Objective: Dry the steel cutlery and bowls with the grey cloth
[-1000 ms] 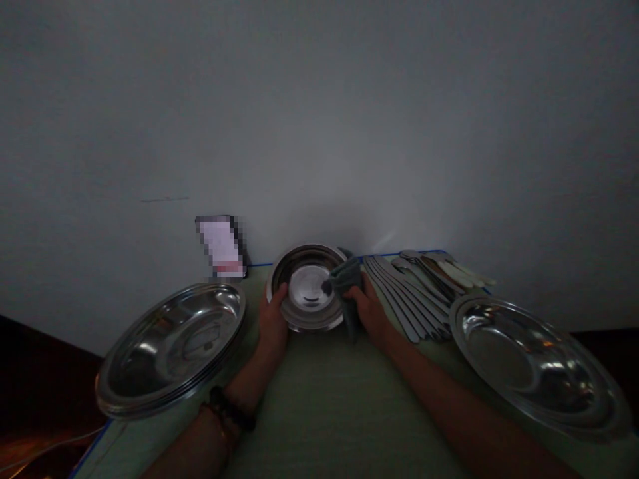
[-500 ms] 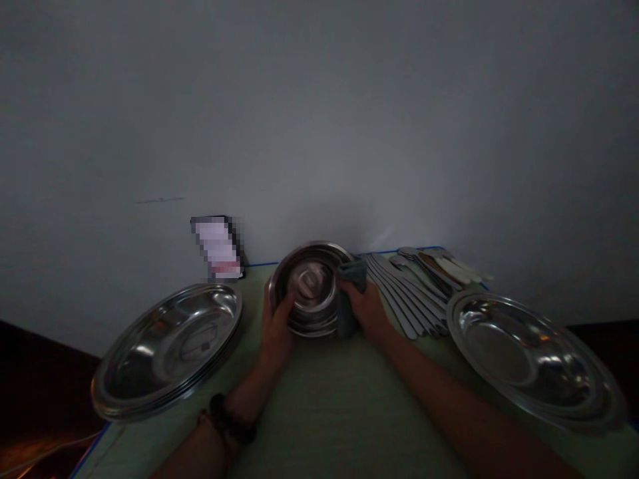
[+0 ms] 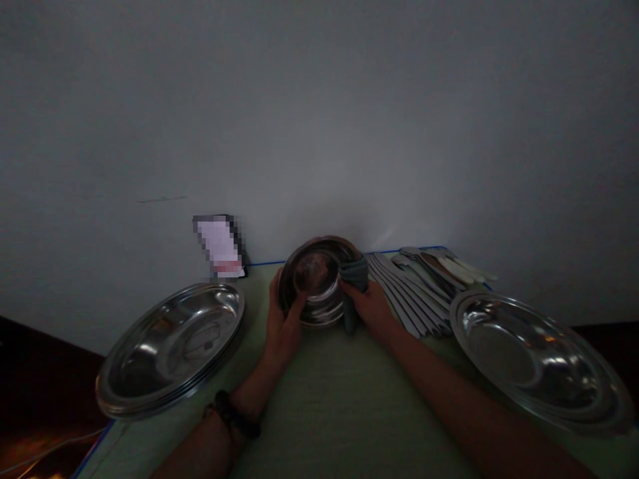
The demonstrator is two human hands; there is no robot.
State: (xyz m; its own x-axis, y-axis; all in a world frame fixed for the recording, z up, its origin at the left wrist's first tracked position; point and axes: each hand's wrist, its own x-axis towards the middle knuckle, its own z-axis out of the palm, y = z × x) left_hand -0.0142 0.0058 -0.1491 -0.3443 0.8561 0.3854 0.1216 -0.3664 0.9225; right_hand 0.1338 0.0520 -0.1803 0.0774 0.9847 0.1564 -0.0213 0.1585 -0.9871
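A shiny metal bowl [image 3: 317, 279] is held up tilted toward me near the back of the table. My left hand [image 3: 284, 326] grips its left side, thumb on the inside and fingers behind the rim. At the bowl's right rim, my right hand [image 3: 372, 306] is closed on a dark grey-green cloth [image 3: 354, 274], which is folded over the rim and hangs down below it. The fingers behind the bowl are hidden.
On the left stands a stack of metal plates [image 3: 117, 392]; more metal plates [image 3: 514, 392] lie at the right. Several knives, forks and spoons [image 3: 414, 293] are spread at the back right. A phone [image 3: 219, 246] leans on the wall behind the green table [image 3: 319, 412].
The bowl has shifted slightly right and up, tilted between both hands. The cloth stays at its right rim.
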